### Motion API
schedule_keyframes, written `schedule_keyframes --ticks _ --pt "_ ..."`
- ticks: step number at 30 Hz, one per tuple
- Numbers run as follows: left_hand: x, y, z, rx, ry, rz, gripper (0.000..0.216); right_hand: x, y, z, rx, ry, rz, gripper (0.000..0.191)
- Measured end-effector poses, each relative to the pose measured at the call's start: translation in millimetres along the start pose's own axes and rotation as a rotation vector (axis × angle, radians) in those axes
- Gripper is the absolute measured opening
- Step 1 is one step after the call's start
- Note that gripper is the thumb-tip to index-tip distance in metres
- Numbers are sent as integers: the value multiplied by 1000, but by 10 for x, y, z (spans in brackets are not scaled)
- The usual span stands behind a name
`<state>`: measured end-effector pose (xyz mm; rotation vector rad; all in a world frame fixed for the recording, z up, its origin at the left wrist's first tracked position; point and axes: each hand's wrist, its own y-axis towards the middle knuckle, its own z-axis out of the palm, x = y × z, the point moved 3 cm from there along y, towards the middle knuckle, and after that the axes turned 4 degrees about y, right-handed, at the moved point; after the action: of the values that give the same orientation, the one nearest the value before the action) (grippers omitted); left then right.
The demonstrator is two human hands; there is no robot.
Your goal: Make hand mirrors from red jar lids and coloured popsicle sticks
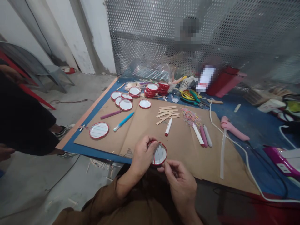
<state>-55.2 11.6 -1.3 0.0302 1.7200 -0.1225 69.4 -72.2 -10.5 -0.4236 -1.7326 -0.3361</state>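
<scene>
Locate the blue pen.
Head view, left of centre: the blue pen lies on the cardboard, just right of the purple stick, beyond and to the left of the person's left hand.

To your left, a person (25, 115) in black stood by the table (257, 134), one shoe (62, 130) showing near its edge, while a gray chair (50, 70) waited beyond on the concrete floor (28, 197). A cord (64, 173) trailed across that floor. Ahead of you rose a perforated metal panel (145, 34), a pale wall (93, 37) on its left. A phone (206, 78), its screen blurred, stood tilted near a red box (221, 82). On your right, a white cable (243, 149) curved past a purple device (281, 163).
</scene>
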Motion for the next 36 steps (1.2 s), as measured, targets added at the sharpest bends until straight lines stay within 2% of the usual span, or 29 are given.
schedule_keyframes --ticks 12,15,19,23,27,29,31,32,36 --pt "31 20 -35 -88 -68 -10 18 -8 31 -18 -65 152 142 36" --pt "41 27 -40 -115 -73 2 18 -17 38 -53 -70 149 114 38" --pt "0 22 -28 -99 -18 30 18 17 79 -82 -35 46 -11 38" --pt "-51 11 -16 -35 -9 62 17 51 202 -71 -40 -12 -71 44" --pt "-35 -1 -3 99 -31 111 16 87 336 31 118 77 -37 43" --pt "-6 9 -10 140 -79 116 31 99 378 66 149 145 -4 39" --pt "10 29 -25 154 -167 123 49 105 411 65 91 210 20 38" --pt "11 40 -31 157 -208 128 51 106 427 59 51 242 28 38" --pt "-9 60 -23 202 -213 86 36 106 491 50 -22 273 -11 39"
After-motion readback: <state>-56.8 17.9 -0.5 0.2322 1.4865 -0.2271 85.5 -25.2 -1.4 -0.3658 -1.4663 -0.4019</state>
